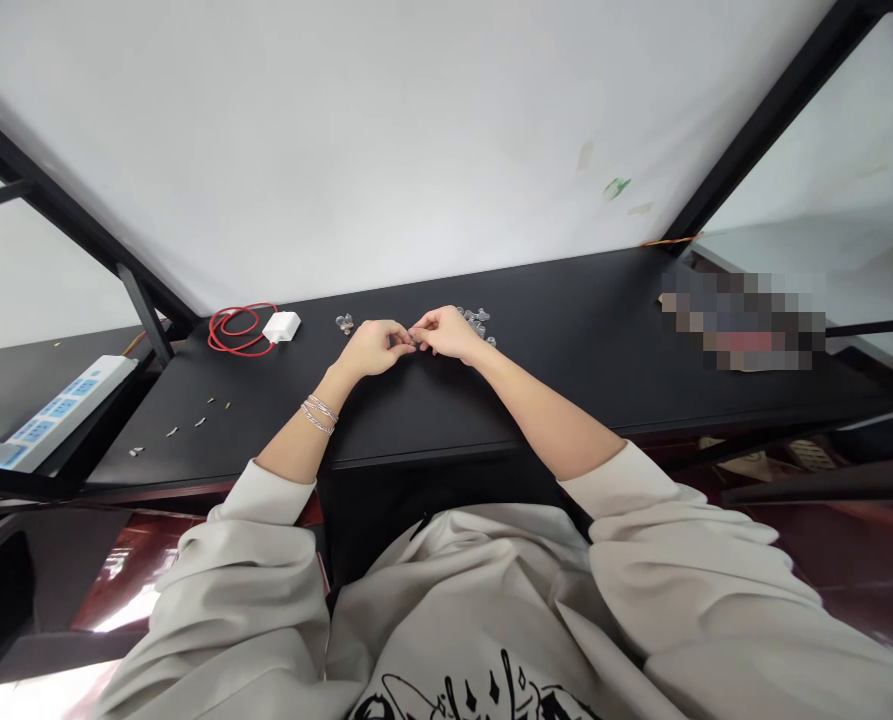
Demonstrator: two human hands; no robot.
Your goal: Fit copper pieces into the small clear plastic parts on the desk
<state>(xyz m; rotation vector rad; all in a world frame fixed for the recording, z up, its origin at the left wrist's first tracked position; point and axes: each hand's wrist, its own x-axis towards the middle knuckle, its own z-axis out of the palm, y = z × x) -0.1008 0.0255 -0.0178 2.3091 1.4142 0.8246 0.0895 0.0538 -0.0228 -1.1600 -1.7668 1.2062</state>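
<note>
My left hand (377, 347) and my right hand (448, 333) meet over the black table (431, 410), fingertips pinched close together. Between them is something tiny, too small to name; both hands seem to grip it. A cluster of small clear pieces (480, 318) lies just behind and beside my right hand, partly hidden by it. Left of my left hand sits a smaller group of clear and brownish pieces (344, 323). A silvery bracelet (318, 414) circles my left wrist.
A white charger (281, 326) with a coiled red cable (228, 332) lies at the back left. Several tiny pieces (200, 421) are scattered at the front left. Beyond them is a white power strip (63, 410). A blurred-out item (746, 320) lies on the right. A white wall (416, 150) rises behind the table.
</note>
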